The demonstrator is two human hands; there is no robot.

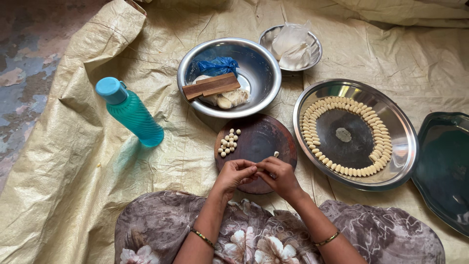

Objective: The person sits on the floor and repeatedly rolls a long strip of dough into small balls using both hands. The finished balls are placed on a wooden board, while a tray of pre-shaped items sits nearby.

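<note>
Left hand (235, 174) and right hand (279, 175) meet fingertips over round wooden board (264, 137).

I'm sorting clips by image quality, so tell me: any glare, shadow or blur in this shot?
Head view: soft, even daylight; mild glare on the steel bowl and the round steel tray; faint shadow right of the teal bottle; left hand and right hand sharp, no motion blur; edges slightly bowed by the wide lens.

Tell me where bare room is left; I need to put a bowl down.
Bare sheet lies left of the bottle and above the big tray. The round board is crowded: dough balls, both hands close together.
</note>
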